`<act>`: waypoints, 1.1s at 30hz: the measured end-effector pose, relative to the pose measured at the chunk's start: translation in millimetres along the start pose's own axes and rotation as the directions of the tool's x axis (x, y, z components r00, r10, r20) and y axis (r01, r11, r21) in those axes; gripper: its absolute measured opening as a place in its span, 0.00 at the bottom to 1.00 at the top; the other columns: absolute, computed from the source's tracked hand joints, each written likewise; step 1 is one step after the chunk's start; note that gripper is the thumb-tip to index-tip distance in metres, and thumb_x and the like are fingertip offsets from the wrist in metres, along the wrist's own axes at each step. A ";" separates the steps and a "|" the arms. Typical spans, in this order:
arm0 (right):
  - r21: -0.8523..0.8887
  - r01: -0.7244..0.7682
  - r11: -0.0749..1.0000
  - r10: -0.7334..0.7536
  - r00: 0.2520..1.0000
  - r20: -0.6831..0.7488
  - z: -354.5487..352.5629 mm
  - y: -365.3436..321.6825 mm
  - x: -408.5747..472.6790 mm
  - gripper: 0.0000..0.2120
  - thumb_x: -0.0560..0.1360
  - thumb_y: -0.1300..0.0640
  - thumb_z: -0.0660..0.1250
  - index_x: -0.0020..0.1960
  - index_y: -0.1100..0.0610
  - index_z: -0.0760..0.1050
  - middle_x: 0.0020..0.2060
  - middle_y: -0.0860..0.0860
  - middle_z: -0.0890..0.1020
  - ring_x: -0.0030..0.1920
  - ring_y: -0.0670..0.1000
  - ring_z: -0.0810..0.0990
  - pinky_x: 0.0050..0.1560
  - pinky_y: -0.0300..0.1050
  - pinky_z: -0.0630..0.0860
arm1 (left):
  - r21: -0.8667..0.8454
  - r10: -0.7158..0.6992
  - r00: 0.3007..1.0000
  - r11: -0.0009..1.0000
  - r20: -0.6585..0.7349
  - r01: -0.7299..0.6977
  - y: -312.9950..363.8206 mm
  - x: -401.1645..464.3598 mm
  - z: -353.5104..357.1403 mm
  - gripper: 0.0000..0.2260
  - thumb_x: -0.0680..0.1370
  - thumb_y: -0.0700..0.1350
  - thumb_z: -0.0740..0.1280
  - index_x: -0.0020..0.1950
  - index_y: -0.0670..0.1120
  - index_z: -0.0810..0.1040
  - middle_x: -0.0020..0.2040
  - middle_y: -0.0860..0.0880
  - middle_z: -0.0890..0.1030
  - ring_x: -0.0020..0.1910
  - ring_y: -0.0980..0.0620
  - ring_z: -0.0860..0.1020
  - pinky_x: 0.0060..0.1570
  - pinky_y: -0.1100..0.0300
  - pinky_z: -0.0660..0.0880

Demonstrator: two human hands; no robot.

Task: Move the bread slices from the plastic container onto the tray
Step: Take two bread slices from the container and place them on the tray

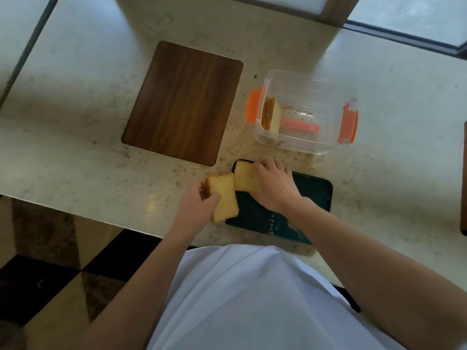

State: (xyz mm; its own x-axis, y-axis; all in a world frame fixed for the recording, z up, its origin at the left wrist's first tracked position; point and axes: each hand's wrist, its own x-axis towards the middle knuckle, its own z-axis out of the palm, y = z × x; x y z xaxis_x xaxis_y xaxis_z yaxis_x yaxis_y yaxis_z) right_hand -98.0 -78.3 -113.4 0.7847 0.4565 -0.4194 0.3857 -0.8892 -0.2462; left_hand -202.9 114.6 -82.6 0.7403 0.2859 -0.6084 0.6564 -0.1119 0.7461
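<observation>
Under right hand (274, 188) fingers – bread slice (244, 180) pressed flat on dark tray (313, 195); left hand (199, 207) pinches second slice (223, 198) at tray edge; no legible writing.

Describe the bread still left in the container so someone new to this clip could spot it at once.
Start at the clear plastic container with orange clips, beyond the dark tray on the pale counter. The remaining bread stands on edge against its left wall. Unlike the two slices in the hands, it is upright, untouched and inside the container.
</observation>
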 end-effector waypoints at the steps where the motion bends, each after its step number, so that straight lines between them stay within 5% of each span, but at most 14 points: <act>1: 0.069 -0.050 0.996 0.052 0.998 -0.032 -0.9 -1.2 -2.9 0.33 0.73 0.45 0.71 0.74 0.53 0.66 0.70 0.55 0.71 0.70 0.61 0.68 0.68 0.62 0.65 | -0.054 -0.043 0.999 0.998 0.019 0.044 0.1 0.9 1.0 0.09 0.77 0.44 0.69 0.56 0.54 0.74 0.52 0.52 0.80 0.50 0.54 0.80 0.41 0.59 0.78; 3: 0.361 -0.176 0.916 0.202 0.979 -0.034 -4.1 -2.2 -13.6 0.28 0.75 0.42 0.67 0.71 0.53 0.71 0.64 0.51 0.78 0.64 0.55 0.75 0.64 0.58 0.70 | -0.242 -0.147 0.985 0.956 0.088 0.164 0.8 3.8 4.0 0.15 0.77 0.40 0.68 0.64 0.46 0.74 0.56 0.46 0.81 0.51 0.48 0.82 0.43 0.53 0.82; 6: 0.747 -0.370 0.553 0.305 0.924 0.231 -3.7 1.0 -39.1 0.22 0.78 0.39 0.65 0.64 0.54 0.76 0.52 0.49 0.85 0.49 0.47 0.83 0.50 0.46 0.79 | -0.431 -0.159 0.975 0.877 0.153 0.211 4.1 4.0 12.8 0.18 0.77 0.35 0.68 0.66 0.42 0.72 0.57 0.42 0.81 0.48 0.47 0.85 0.39 0.56 0.82; 11: 0.834 -0.548 -0.061 0.192 0.814 0.549 13.6 14.2 -72.2 0.10 0.80 0.54 0.69 0.58 0.57 0.81 0.46 0.54 0.89 0.45 0.50 0.87 0.48 0.44 0.80 | -0.341 -0.171 0.973 0.915 0.153 0.215 8.3 7.9 33.0 0.24 0.76 0.33 0.70 0.69 0.42 0.67 0.64 0.40 0.76 0.52 0.42 0.83 0.44 0.49 0.84; 15: 0.839 -0.501 -0.212 0.203 0.817 0.539 23.0 17.4 -81.5 0.07 0.78 0.58 0.71 0.54 0.59 0.82 0.42 0.56 0.88 0.44 0.52 0.85 0.48 0.44 0.79 | -0.238 -0.086 0.980 0.963 0.177 0.127 9.4 6.8 46.2 0.25 0.75 0.32 0.69 0.67 0.52 0.70 0.65 0.42 0.72 0.55 0.40 0.81 0.44 0.49 0.84; 18: 0.852 -0.495 -0.173 0.256 0.813 0.524 25.6 18.2 -84.9 0.11 0.78 0.57 0.72 0.57 0.62 0.81 0.40 0.55 0.86 0.40 0.50 0.82 0.44 0.42 0.79 | -0.151 -0.038 0.984 0.986 0.175 0.064 4.2 5.8 51.9 0.23 0.76 0.34 0.69 0.65 0.55 0.72 0.64 0.44 0.74 0.55 0.43 0.81 0.45 0.50 0.84; 21: 0.852 -0.522 0.035 0.369 0.799 0.474 27.1 18.1 -85.0 0.11 0.78 0.56 0.72 0.58 0.59 0.78 0.46 0.53 0.87 0.41 0.46 0.86 0.41 0.38 0.82 | -0.006 0.000 0.988 1.000 0.155 0.001 -1.7 4.1 51.1 0.20 0.77 0.39 0.70 0.67 0.53 0.74 0.60 0.47 0.78 0.54 0.49 0.81 0.49 0.51 0.83; 28: 0.791 -0.502 0.350 0.483 0.820 0.307 32.1 11.2 -74.2 0.10 0.78 0.54 0.72 0.57 0.55 0.78 0.43 0.51 0.86 0.46 0.51 0.85 0.53 0.52 0.83 | 0.268 0.011 0.998 0.963 0.055 -0.026 -16.2 2.4 45.8 0.18 0.77 0.41 0.69 0.67 0.42 0.76 0.60 0.45 0.80 0.56 0.49 0.78 0.54 0.56 0.74; 33: 0.750 -0.500 0.433 0.444 0.843 0.305 27.8 4.8 -70.7 0.07 0.78 0.54 0.67 0.54 0.55 0.79 0.44 0.53 0.85 0.46 0.54 0.85 0.52 0.53 0.84 | 0.330 -0.039 0.997 0.944 0.062 0.016 -19.2 1.0 45.7 0.20 0.77 0.41 0.67 0.70 0.41 0.73 0.58 0.46 0.80 0.51 0.53 0.76 0.49 0.60 0.70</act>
State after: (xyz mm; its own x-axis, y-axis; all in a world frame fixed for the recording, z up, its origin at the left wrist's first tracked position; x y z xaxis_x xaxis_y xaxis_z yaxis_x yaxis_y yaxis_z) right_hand -165.1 -113.9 -109.2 0.6844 -0.0003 -0.7292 -0.5892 -0.5894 -0.5527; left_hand -208.1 73.6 -109.9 0.7219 0.2306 -0.6525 0.6795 -0.4147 0.6052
